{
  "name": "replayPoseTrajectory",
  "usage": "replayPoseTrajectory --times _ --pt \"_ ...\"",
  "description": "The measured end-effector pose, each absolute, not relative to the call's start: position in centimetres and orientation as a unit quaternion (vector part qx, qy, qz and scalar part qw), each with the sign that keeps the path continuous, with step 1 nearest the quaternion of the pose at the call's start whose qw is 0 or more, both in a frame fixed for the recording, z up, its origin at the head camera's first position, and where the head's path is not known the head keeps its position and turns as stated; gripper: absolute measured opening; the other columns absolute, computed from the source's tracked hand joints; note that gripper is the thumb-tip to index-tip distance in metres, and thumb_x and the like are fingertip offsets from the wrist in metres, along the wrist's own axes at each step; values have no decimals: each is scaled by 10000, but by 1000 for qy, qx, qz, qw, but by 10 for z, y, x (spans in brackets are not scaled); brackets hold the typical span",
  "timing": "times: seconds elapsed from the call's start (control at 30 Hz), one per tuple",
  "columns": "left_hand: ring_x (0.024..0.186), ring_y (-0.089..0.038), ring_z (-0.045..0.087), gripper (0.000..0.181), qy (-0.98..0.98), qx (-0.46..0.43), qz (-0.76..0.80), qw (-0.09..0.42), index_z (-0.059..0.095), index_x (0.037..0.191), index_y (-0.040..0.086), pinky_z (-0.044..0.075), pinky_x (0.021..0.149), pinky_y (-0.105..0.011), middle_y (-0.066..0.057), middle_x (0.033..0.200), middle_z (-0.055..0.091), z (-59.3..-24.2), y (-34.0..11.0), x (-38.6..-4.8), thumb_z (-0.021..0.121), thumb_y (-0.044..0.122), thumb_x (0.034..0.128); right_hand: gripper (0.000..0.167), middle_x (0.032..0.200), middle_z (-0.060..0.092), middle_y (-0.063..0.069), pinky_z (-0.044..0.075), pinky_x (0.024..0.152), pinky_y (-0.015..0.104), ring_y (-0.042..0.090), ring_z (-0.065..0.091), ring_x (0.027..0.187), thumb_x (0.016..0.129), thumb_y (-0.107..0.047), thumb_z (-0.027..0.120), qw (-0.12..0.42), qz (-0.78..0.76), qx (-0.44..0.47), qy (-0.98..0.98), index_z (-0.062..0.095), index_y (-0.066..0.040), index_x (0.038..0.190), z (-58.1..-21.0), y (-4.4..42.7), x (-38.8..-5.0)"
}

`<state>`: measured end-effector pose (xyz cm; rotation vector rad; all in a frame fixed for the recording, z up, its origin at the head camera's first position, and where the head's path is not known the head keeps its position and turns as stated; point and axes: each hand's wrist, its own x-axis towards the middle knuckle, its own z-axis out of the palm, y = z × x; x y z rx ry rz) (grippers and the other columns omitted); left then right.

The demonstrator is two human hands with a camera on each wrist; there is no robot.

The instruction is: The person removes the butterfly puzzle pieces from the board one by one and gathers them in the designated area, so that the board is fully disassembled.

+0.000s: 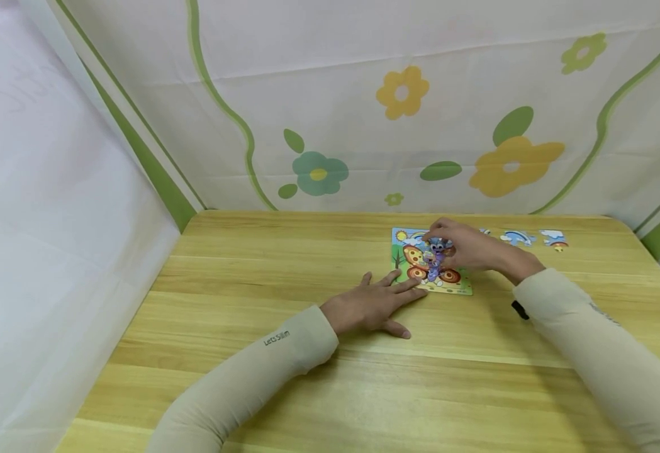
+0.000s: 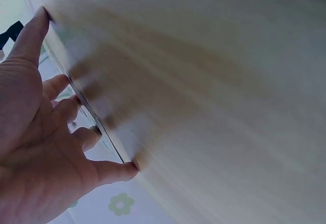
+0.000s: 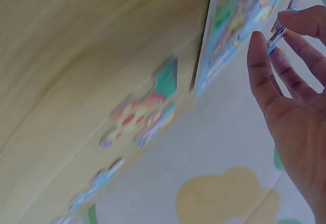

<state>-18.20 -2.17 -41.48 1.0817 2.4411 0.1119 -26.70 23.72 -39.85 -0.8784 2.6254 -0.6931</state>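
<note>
A jigsaw puzzle board [image 1: 462, 287] with a colourful butterfly picture lies near the back of the table. My left hand [image 1: 368, 306] is spread flat, its fingertips on the board's left and front edge and the thumb on the wood. In the left wrist view, the fingers [image 2: 114, 172] look fairly straight. Over the board, my right hand [image 1: 468, 246] pinches a puzzle piece [image 3: 276, 36] between thumb and fingertips, raised off the picture in the right wrist view. The piece is tilted edge-on there, so its print is hard to read.
Loose puzzle pieces lie right of the board along the table's back edge, among them a rainbow piece [image 1: 518, 238] and a cloud piece [image 1: 554, 239]. A red-and-yellow piece [image 3: 135, 117] lies nearer the board. A flower-printed curtain [image 1: 352, 126] hangs behind the table [image 1: 250, 251].
</note>
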Motion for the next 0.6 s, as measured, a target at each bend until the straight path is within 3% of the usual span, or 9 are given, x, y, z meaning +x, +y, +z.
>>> replayPoseTrajectory --times 0.2,0.6 --pt "1659 -248 -16 861 888 395 40 234 110 1697 361 151 1270 -685 134 1778 12 -415 -22 -181 556 615 1006 616 1438 484 241 581 764 287 320 617 1097 840 129 640 130 -256 -287 914 560 58 1446 -390 263 -264" --pt "1661 -250 -7 862 889 396 31 228 111 1699 352 160 1272 -678 125 1781 27 -414 -20 -180 557 611 1008 587 1401 504 261 576 712 242 315 670 1029 820 138 687 91 -236 -260 932 588 59 1393 -391 328 -256"
